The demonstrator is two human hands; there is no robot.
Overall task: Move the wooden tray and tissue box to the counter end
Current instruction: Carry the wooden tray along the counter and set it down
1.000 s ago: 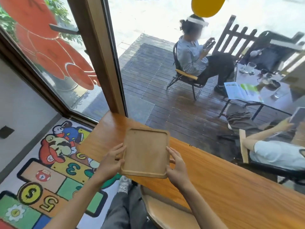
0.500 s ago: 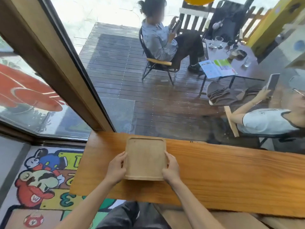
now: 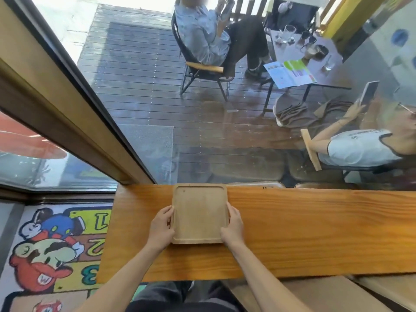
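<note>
I had the wooden tray [image 3: 200,212] between both hands, near the left end of the tabletop [image 3: 315,233], with its far rim up against the tabletop's window-side edge. My left hand [image 3: 161,229] closed on the tray's left rim, fingers curled over the edge, and my right hand [image 3: 233,228] closed on the right rim the same way, so each grip was clamped on the tray. The tray appeared to lie flat and square to the tabletop's long edges; I could not tell whether it was resting or just lifted. It carried nothing. Left of the tabletop's end, a cartoon floor mat [image 3: 56,244] covered the floor.
</note>
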